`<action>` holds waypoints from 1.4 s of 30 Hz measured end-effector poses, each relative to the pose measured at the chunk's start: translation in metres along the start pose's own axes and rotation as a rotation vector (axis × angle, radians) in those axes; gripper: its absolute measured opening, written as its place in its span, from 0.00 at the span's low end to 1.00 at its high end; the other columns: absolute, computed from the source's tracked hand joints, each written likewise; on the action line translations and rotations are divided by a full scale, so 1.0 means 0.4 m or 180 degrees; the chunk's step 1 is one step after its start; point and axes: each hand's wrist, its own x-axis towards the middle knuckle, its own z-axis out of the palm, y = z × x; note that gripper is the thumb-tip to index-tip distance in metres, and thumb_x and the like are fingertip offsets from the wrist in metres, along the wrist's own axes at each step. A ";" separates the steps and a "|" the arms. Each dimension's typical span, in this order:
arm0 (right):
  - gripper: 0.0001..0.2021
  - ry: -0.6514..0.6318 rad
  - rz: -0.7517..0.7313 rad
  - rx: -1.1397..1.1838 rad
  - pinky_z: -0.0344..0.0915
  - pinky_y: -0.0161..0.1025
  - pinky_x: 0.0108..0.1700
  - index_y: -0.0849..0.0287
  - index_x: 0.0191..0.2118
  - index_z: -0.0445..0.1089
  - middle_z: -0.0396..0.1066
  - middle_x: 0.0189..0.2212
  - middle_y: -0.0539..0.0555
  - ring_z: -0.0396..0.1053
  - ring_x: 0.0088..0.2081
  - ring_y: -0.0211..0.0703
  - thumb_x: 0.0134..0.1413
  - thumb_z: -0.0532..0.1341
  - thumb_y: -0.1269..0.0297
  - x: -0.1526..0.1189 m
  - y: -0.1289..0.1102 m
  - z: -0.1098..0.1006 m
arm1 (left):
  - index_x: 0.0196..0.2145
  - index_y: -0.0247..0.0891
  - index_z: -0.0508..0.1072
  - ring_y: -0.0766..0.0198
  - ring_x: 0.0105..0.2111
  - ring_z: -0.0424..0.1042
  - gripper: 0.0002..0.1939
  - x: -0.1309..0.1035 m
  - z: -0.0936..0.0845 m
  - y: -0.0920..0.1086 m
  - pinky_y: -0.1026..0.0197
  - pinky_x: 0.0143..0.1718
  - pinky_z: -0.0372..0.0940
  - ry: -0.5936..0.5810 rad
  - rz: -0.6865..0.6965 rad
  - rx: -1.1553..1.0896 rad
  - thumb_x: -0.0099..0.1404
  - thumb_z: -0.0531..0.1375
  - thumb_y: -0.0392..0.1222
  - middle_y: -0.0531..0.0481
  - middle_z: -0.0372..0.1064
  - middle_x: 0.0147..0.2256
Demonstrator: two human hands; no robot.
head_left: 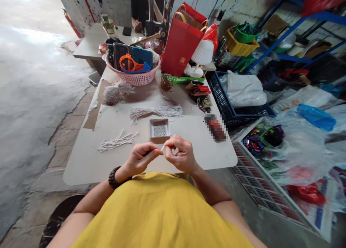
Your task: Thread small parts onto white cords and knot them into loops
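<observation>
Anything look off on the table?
Yes: a blocky pixelated patch near the right edge of the table, probably image masking, not damage. The open box beyond the left hand and right hand sits upright.

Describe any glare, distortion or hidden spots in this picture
Head view: glare washes out the floor at upper left; again in the head view, the white crate at right looks stretched, pixelation hides an item on the table, and the white piece between left hand and right hand is too small to identify.
</observation>
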 end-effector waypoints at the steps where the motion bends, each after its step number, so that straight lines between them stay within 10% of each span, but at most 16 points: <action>1: 0.07 -0.0147 0.0081 0.0072 0.62 0.33 0.27 0.57 0.27 0.67 0.65 0.22 0.48 0.61 0.24 0.34 0.50 0.56 0.76 0.004 0.000 -0.006 | 0.28 0.34 0.78 0.72 0.15 0.55 0.21 0.002 -0.001 0.000 0.68 0.16 0.52 0.0018 -0.0064 0.0002 0.66 0.58 0.55 0.53 0.63 0.15; 8: 0.16 -0.0958 -0.0094 0.0062 0.69 0.37 0.35 0.57 0.48 0.69 0.72 0.38 0.54 0.67 0.31 0.37 0.54 0.65 0.64 0.022 0.004 -0.054 | 0.28 0.34 0.76 0.71 0.17 0.56 0.20 0.010 0.002 0.005 0.68 0.18 0.54 0.0145 -0.0187 0.0156 0.65 0.58 0.54 0.53 0.65 0.17; 27: 0.03 -0.0699 0.0134 0.0394 0.62 0.32 0.25 0.59 0.29 0.73 0.68 0.22 0.48 0.61 0.22 0.32 0.51 0.63 0.72 0.023 -0.017 -0.049 | 0.25 0.35 0.75 0.72 0.15 0.56 0.20 0.001 0.009 0.012 0.68 0.16 0.53 0.0241 -0.0287 -0.0447 0.63 0.61 0.56 0.55 0.62 0.15; 36: 0.15 -0.1248 0.1423 0.1597 0.67 0.33 0.30 0.59 0.42 0.76 0.76 0.32 0.53 0.69 0.29 0.35 0.50 0.68 0.57 0.029 0.065 -0.071 | 0.26 0.35 0.73 0.74 0.12 0.50 0.26 0.013 0.013 0.001 0.69 0.13 0.48 0.0011 -0.1318 -0.1136 0.54 0.63 0.66 0.60 0.54 0.12; 42: 0.11 -0.0251 0.1361 -0.0426 0.68 0.39 0.37 0.58 0.41 0.77 0.77 0.36 0.57 0.71 0.31 0.40 0.56 0.63 0.59 0.040 0.190 -0.127 | 0.30 0.36 0.77 0.71 0.15 0.54 0.26 0.018 -0.050 -0.052 0.66 0.17 0.50 0.0416 -0.1354 -0.0142 0.58 0.59 0.64 0.55 0.60 0.16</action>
